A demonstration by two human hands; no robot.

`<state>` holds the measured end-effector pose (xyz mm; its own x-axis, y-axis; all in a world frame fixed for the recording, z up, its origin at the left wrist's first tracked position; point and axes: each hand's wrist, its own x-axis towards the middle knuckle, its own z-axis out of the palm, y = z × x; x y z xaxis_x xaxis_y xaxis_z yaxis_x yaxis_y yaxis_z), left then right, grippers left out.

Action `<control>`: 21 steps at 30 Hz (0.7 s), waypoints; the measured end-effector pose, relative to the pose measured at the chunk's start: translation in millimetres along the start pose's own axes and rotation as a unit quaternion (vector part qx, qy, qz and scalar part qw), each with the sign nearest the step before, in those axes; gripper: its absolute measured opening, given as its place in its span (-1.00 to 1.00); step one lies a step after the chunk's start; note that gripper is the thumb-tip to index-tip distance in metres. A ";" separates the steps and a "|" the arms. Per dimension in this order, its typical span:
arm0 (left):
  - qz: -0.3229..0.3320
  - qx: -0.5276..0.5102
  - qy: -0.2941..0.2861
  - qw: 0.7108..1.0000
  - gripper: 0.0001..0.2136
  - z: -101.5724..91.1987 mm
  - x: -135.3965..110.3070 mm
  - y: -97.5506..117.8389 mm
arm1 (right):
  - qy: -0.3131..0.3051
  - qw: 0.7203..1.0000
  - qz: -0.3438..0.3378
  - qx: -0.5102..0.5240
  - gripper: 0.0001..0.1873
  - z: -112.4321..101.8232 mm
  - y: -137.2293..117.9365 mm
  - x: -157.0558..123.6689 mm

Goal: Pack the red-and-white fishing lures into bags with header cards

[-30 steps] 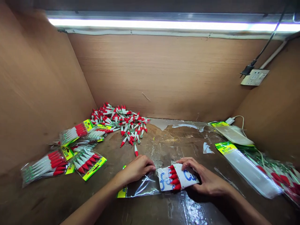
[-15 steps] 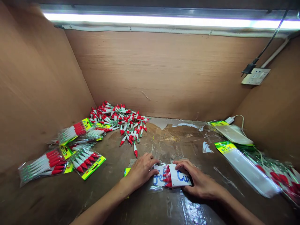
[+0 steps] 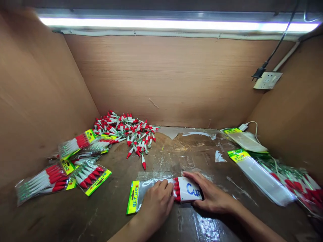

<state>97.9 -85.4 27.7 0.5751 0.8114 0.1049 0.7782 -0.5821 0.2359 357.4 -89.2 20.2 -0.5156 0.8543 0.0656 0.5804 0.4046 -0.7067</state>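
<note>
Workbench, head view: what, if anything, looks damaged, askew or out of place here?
The brown benchtop looks worn, with a ragged white patch right of centre. At upper right, a black plug hangs by its cord in front of the socket panel rather than plugged in.

We are seeing only part of the clear bag [image 3: 145,185], since the left hand [image 3: 158,200] is covering much of it; its thumb is hiding, so we are not telling whether it is pinching the film. The right hand [image 3: 210,193] is covering one end of the white sleeve [image 3: 184,181] and its blue lettering past "Cu", while the sleeve is concealing all but the tips of the red-tipped lures [image 3: 177,191]. Both forearms are running out at the bottom edge, the black cord [image 3: 280,40] at the top. At right, stacked bags [image 3: 262,178] are partly covering a blurring lure heap [image 3: 304,185]. In the loose pile [image 3: 123,126], overlapping lures are defeating our count.
</note>
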 end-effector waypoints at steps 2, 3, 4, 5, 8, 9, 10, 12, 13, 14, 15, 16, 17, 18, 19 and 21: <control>-0.019 -0.003 0.025 1.000 -0.91 0.1 -1.4 -1.1 | 0.004 1.000 -0.006 -0.005 0.01 0.3 0.7 -0.1; -0.030 0.000 0.034 0.999 -0.90 0.8 -1.8 -0.3 | 0.007 1.000 -0.009 -0.007 0.02 0.8 0.9 -0.1; -0.038 0.006 0.040 0.998 -0.89 1.9 -1.8 1.1 | 0.011 1.000 -0.012 -0.008 0.02 1.5 0.7 -0.1; -0.041 0.013 0.043 0.998 -0.87 3.5 -1.5 3.1 | 0.013 1.000 -0.014 -0.011 0.03 2.4 0.2 -0.2; -0.021 0.043 0.037 0.998 -0.87 9.7 0.1 10.2 | 0.018 0.999 -0.017 -0.022 0.05 5.5 -3.5 -0.7; -0.006 0.055 0.036 0.998 -0.88 11.7 0.4 12.5 | 0.018 0.999 -0.022 -0.028 0.06 6.3 -5.3 -0.9; 0.013 0.065 0.035 0.997 -0.87 13.3 0.4 14.7 | 0.015 0.999 -0.029 -0.036 0.07 6.8 -7.4 -1.2; 0.054 0.078 0.034 0.995 -0.87 15.0 -0.5 18.6 | 0.001 0.998 -0.043 -0.055 0.06 6.2 -12.2 -1.6; 0.072 0.079 0.033 0.994 -0.86 15.0 -1.4 20.2 | -0.010 0.997 -0.048 -0.064 0.04 5.1 -14.7 -1.7; 0.087 0.077 0.034 0.993 -0.85 14.5 -2.6 21.5 | -0.022 0.996 -0.051 -0.071 0.01 3.5 -17.1 -1.7; 0.103 0.071 0.033 0.992 -0.84 13.7 -3.9 22.2 | -0.033 0.995 -0.053 -0.077 -0.03 1.6 -19.3 -1.7; 0.120 0.059 0.031 0.990 -0.85 12.5 -5.2 22.2 | -0.040 0.994 -0.056 -0.080 -0.07 -0.5 -21.0 -1.7; 0.136 0.041 0.029 0.989 -0.89 11.1 -6.2 21.3 | -0.043 0.994 -0.059 -0.078 -0.12 -2.6 -22.1 -1.7; 0.145 0.020 0.027 0.989 -0.90 9.6 -6.7 19.4 | -0.043 0.994 -0.063 -0.074 -0.17 -4.5 -22.7 -1.8; 0.145 -0.003 0.027 0.989 -0.85 8.0 -6.5 16.3 | -0.041 0.995 -0.065 -0.067 -0.22 -6.0 -22.6 -2.0; 0.118 -0.038 0.031 0.992 -0.57 5.0 -2.5 7.3 | -0.034 0.996 -0.067 -0.050 -0.28 -7.8 -21.3 -2.4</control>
<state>103.4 -91.9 24.3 0.7202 0.6562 0.2254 0.6009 -0.7523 0.2702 351.1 -97.3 40.5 -0.6314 0.7684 0.1045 0.5621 0.5463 -0.6210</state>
